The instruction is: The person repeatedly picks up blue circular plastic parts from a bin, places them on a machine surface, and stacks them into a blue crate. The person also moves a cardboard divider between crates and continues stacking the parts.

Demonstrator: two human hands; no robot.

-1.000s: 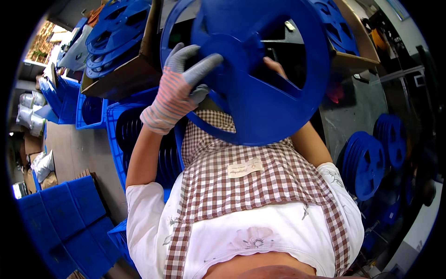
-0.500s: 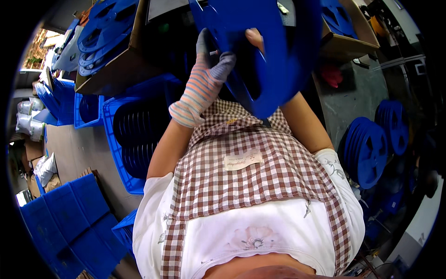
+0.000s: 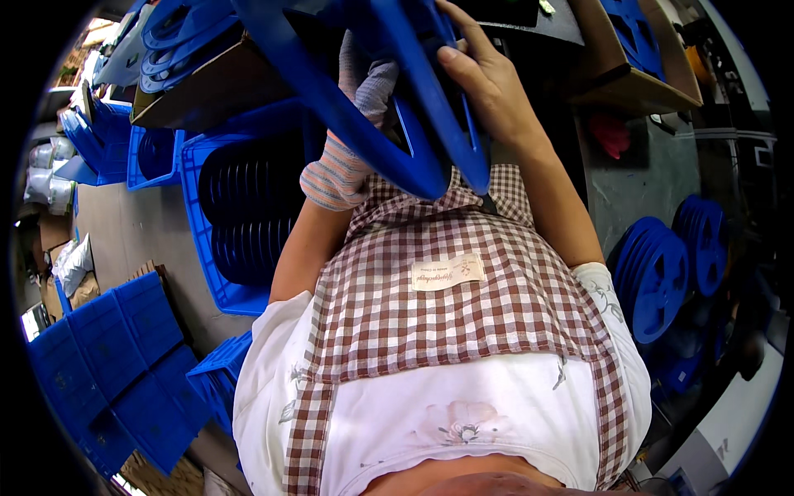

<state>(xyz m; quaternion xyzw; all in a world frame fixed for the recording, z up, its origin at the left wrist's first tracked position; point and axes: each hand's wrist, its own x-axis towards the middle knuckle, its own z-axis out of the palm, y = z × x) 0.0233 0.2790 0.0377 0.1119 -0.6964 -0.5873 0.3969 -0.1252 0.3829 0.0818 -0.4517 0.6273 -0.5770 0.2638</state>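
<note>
gloved left hand [image 3: 374, 91], partly hidden, and bare right hand [image 3: 499, 89] held the tilted blue reel [image 3: 426, 91] between them, presumably to steady its broad discs.

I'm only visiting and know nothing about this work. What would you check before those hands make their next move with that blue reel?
1. Right hand on the blue reel: ok, thumb and fingers at its right side.
2. Left hand firmly gripping: cannot tell, the reel partly hides it.
3. Both hands gloved: not ok, only the left wears a striped glove; the right is bare.
4. Whole reel in sight: not ok, its upper part runs out of the picture.
5. Reel turned flat toward the camera: not ok, it shows largely edge-on.
6. Reel free of damage: cannot tell, too little of it shows.
</note>
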